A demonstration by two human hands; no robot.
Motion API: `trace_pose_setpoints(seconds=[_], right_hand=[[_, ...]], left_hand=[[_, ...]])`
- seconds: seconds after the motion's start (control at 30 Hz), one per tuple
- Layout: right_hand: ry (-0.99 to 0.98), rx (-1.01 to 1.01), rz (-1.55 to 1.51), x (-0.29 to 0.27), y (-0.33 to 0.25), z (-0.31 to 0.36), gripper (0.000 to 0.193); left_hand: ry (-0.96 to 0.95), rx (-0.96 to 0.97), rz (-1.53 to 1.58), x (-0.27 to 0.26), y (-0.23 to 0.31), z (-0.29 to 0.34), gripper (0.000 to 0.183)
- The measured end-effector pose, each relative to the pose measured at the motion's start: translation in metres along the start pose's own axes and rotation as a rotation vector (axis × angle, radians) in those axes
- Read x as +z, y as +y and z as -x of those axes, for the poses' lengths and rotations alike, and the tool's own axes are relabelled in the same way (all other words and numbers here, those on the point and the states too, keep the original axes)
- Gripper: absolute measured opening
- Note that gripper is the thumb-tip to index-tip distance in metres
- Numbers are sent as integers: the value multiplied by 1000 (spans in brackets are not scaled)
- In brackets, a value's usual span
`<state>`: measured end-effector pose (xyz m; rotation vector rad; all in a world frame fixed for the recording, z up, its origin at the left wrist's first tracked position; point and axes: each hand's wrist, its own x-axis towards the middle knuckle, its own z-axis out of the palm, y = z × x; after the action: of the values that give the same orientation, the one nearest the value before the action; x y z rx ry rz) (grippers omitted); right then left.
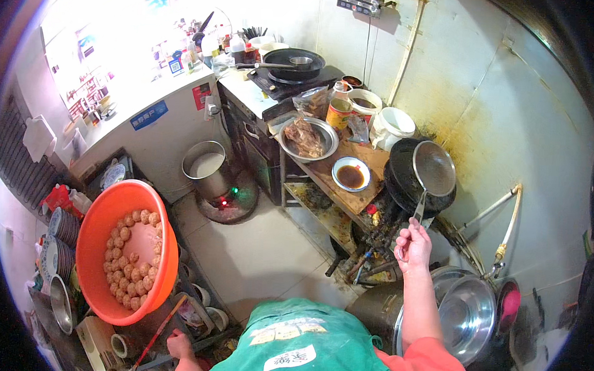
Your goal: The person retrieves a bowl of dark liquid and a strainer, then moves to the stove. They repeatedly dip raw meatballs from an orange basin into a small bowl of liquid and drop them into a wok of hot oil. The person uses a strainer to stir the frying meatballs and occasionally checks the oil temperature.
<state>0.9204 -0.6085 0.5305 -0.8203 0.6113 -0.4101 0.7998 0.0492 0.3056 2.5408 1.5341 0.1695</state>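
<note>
My right hand is closed round the metal handle of a mesh skimmer. The skimmer's round mesh head is above a black wok by the right wall. Low on the left, my left hand looks curled beside the edge of a dark rack; whatever it may grip is hidden. Nearest to it is a large orange basin, tilted in view, with many raw meatballs inside. A white bowl of dark sauce and a metal dish of meat stand on the wooden board ahead.
A tall metal pot with pale liquid stands on a low burner at the floor. Shiny steel basins lie right of my arm. Stacked plates stand left of the orange basin. A frying pan rests on the far counter.
</note>
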Motion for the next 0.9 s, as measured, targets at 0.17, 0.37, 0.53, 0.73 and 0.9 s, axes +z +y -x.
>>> trace_pose_setpoints(seconds=[0.17, 0.37, 0.53, 0.73, 0.9], right_hand=[[28, 86, 49, -7, 13, 0, 9], [47, -45, 277, -3, 24, 2, 37], [-150, -171, 565, 53, 55, 33, 38], [-832, 156, 566, 157, 146, 111, 44], [-1264, 675, 689, 231, 238, 162, 40]], left_hand=[[-51, 8, 10, -10, 8, 4, 48], [-171, -111, -46, -16, 20, 1, 57], [-44, -70, 7, -12, 12, 3, 41], [-25, -49, 50, -15, 10, 4, 38], [-88, -66, 19, -26, 12, 4, 36]])
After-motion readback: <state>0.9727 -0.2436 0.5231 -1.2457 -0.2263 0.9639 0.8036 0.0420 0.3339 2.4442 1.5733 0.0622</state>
